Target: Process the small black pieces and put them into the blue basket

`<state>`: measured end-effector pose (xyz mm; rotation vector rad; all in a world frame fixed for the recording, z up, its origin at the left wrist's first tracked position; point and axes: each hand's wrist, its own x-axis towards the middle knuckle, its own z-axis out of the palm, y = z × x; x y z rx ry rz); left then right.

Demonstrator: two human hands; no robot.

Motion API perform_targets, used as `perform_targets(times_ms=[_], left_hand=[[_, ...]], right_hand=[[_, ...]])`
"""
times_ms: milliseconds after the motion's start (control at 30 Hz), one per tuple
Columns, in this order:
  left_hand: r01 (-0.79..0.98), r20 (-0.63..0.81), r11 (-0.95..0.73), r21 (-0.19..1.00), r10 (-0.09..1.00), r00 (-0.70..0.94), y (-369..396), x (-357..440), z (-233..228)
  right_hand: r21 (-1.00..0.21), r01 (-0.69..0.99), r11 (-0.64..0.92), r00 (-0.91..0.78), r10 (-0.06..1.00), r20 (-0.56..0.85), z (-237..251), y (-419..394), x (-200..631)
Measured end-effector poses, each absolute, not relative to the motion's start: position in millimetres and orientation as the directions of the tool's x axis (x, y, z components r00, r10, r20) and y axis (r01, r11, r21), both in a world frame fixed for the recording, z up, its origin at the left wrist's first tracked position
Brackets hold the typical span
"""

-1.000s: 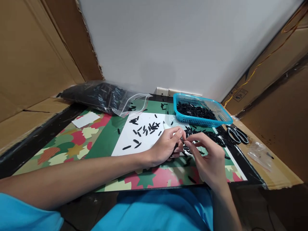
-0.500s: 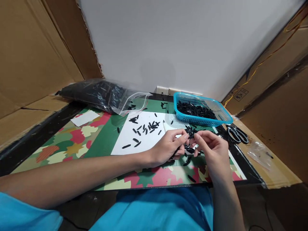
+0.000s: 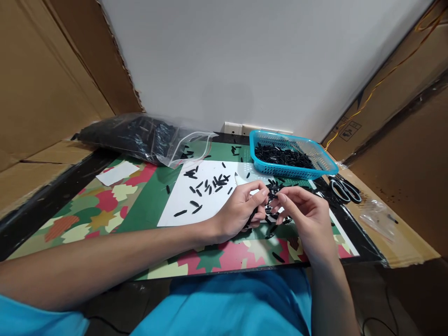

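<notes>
1. A brown corrugated cardboard wall [image 3: 42, 79] stands along the left side; no print can be read on it.
2. A small white paper slip [image 3: 117, 172] lies on the leaf-patterned green, red and cream mat [image 3: 101, 210], and shows no writing.
3. A clear zip-top plastic bag full of black pieces [image 3: 140, 137] lies on its side at the mat's far left, its mouth open toward the centre.
4. A plain white paper sheet [image 3: 196, 198] lies on the mat, with loose short black plastic sticks [image 3: 206, 184] scattered over it; the sheet is blank.
5. The left hand [image 3: 238, 212] rests its wrist on the mat at the sheet's near right corner. Its fingers are curled in, thumb and forefinger pinched at the tips on a small black piece [image 3: 269, 198], with more black pieces tucked under the palm.
6. The right hand [image 3: 308, 219] meets it fingertip to fingertip, loosely curled, thumb and forefinger closed on the same small black piece, which is held just above a heap of black sticks on the mat.
7. A turquoise plastic mesh basket [image 3: 324, 161], half filled with black sticks, sits behind the hands.
8. Black-handled scissors [image 3: 345, 189] lie just right of the basket.
9. A cardboard panel on the right [image 3: 350, 131] carries printed handling symbols, too small to read.
</notes>
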<state>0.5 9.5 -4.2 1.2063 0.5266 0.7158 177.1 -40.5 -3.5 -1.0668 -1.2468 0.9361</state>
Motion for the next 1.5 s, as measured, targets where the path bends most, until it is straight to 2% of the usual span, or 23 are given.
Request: perform_targets(times_ms=[367,467,533,633,700,800,967,1067,1200,1500], left_hand=[[-0.228,0.072,0.128,0.965,0.706,0.705,7,2,-4],[-0.228,0.077,0.125,0.966,0.701,0.709,7,2,-3],[-0.213,0.063,0.127,0.969,0.704,0.708,7,2,-4],[-0.189,0.059,0.103,0.977,0.714,0.698,7,1,-5],[-0.182,0.071,0.079,0.980,0.721,0.690,7,0,-5],[-0.177,0.076,0.063,0.982,0.728,0.681,6,1,-5],[-0.153,0.098,0.010,0.988,0.727,0.680,5,2,-5],[-0.127,0.127,-0.055,0.990,0.730,0.671,4,3,-4],[-0.067,0.132,-0.118,0.991,0.733,0.667,1,2,-4],[0.010,0.170,-0.247,0.969,0.694,0.700,-3,-1,-5]], right_hand=[[-0.964,0.016,0.264,0.119,0.957,0.264,-4,-39,175],[-0.957,0.070,0.282,0.132,0.948,0.289,-4,-40,173],[-0.935,0.153,0.319,0.198,0.917,0.345,-4,-42,171],[-0.853,0.318,0.415,0.346,0.786,0.512,-3,-48,170],[-0.787,0.405,0.466,0.367,0.705,0.606,-2,-53,171],[-0.694,0.529,0.488,0.267,0.680,0.683,-1,-57,174],[-0.398,0.764,0.508,-0.016,0.631,0.775,0,-57,175],[-0.345,0.792,0.503,-0.064,0.632,0.773,1,-57,174],[-0.371,0.779,0.506,-0.066,0.654,0.753,0,-58,174],[-0.599,0.603,0.527,0.008,0.746,0.665,5,-59,179]])
